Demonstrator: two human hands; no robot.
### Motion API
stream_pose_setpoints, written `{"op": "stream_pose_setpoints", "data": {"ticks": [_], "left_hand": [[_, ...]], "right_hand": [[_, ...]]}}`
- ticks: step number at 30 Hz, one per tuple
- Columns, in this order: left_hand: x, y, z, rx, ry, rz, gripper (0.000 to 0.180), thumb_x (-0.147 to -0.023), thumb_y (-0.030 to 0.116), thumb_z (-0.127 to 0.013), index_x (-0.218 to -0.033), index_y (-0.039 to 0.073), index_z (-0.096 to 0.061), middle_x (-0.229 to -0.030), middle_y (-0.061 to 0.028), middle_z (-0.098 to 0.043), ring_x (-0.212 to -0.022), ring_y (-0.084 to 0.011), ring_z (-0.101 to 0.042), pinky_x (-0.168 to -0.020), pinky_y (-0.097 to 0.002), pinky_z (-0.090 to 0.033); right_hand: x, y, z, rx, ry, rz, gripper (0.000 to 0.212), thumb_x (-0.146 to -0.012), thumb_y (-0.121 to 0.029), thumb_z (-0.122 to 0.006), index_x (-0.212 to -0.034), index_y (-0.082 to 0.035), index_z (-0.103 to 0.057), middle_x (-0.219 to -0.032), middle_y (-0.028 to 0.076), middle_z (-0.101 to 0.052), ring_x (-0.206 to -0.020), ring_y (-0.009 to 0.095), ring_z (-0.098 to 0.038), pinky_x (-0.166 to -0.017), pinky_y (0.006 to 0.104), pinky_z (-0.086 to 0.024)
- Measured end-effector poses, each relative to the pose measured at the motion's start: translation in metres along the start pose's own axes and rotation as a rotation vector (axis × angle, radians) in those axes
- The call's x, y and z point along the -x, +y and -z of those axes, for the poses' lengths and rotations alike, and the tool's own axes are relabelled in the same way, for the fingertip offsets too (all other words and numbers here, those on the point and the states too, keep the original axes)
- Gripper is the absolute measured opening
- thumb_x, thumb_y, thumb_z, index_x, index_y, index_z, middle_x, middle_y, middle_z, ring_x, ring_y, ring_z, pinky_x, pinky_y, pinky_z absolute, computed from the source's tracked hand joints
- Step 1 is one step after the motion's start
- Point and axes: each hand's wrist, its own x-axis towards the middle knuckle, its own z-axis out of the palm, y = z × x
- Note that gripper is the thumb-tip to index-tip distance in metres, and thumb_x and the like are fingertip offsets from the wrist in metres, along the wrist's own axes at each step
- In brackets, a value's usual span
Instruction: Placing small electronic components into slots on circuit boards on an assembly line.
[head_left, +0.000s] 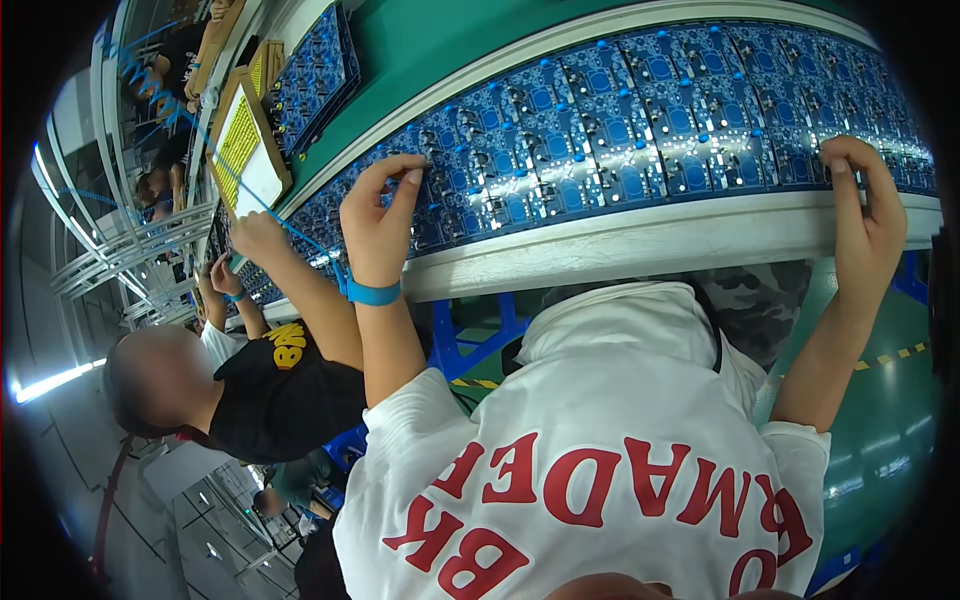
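pressing both hands, left (380, 215) and right (862, 200), on blue circuit boards (620, 130).

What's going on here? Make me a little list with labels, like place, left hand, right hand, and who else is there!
place: a long conveyor with a white rim, covered in rows of blue circuit boards
left hand: fingertips pinching at the near edge of a board; a blue wrist strap sits on the wrist
right hand: fingers curled onto the near edge of the boards
co-worker: to the left, in a black shirt, an arm reaching to the same belt
floor: green
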Motion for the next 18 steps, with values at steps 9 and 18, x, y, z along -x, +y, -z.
{"op": "stream_pose_setpoints", "data": {"ticks": [9,18], "left_hand": [[-0.002,0.016,-0.004,-0.246,0.066,-0.083,0.016,-0.085,0.003,-0.071,-0.100,0.006,-0.074,-0.092,-0.0110,-0.070,-0.088,-0.0225,-0.066,-0.078,-0.0320,-0.051],[-0.003,0.023,-0.011,-0.377,0.138,-0.266,0.012,-0.083,0.001,-0.072,-0.092,0.007,-0.075,-0.090,-0.0081,-0.072,-0.085,-0.0248,-0.065,-0.077,-0.0343,-0.052]], "right_hand": [[0.000,0.001,-0.001,-0.002,-0.004,0.002,0.011,-0.096,0.000,-0.057,-0.102,0.000,-0.066,-0.095,0.003,-0.067,-0.091,0.009,-0.060,-0.082,0.0212,-0.046],[-0.001,0.003,0.003,-0.008,-0.003,0.029,0.012,-0.096,0.001,-0.056,-0.103,0.001,-0.066,-0.096,0.003,-0.067,-0.091,0.009,-0.061,-0.083,0.0212,-0.046]]}}
